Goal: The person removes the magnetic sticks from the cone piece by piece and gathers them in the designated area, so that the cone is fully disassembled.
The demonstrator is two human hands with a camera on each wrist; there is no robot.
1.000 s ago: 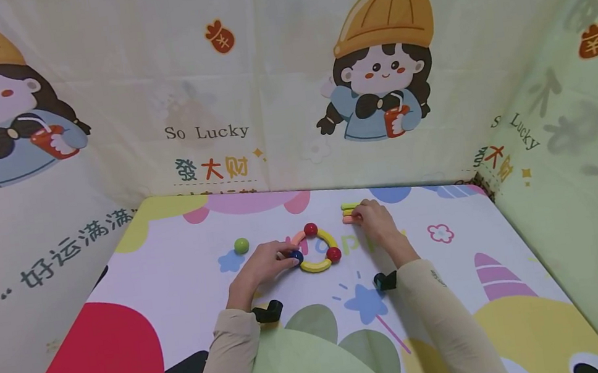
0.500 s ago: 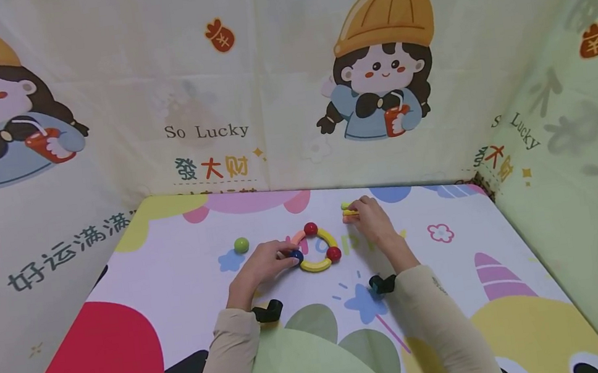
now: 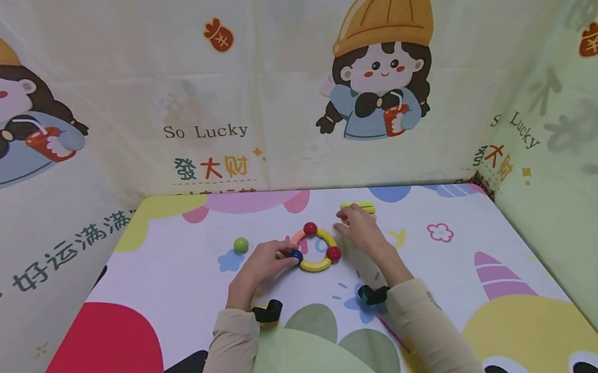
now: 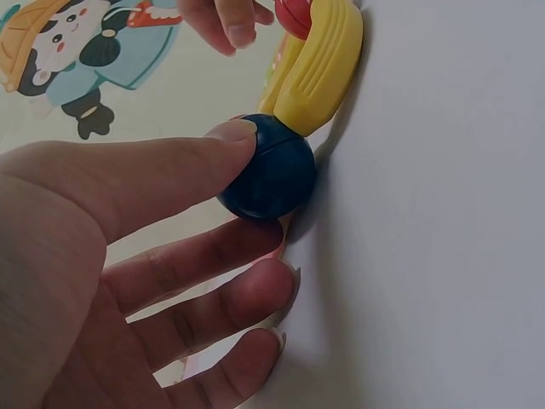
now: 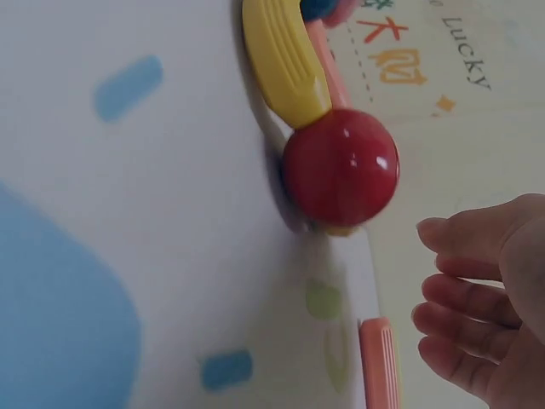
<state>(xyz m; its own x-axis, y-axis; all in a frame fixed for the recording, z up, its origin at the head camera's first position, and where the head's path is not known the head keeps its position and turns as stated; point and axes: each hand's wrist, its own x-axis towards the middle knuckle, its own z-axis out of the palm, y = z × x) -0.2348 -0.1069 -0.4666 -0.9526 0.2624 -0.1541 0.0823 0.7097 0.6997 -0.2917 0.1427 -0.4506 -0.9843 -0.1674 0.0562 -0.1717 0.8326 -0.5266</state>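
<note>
A ring of curved yellow and pink rods joined by balls lies on the table. My left hand (image 3: 261, 263) pinches its blue ball (image 4: 274, 175) between thumb and index finger. In the head view a yellow rod (image 3: 316, 266) forms the near side, with one red ball (image 3: 310, 228) at the far side and another red ball (image 5: 342, 166) at the right. My right hand (image 3: 364, 232), fingers loosely bent and holding nothing, hovers just right of the ring. Partly behind it lie several loose rods (image 3: 367, 208), yellow-green and pink.
A green ball (image 3: 241, 245) sits alone to the left of the ring. The table (image 3: 312, 297) has a printed cartoon cover. Patterned cloth walls (image 3: 276, 90) rise along its back and sides.
My right hand was at the loose rods; it has come away from them, leftward and nearer to the ring, with nothing in it. The left hand keeps its place at the blue ball.
</note>
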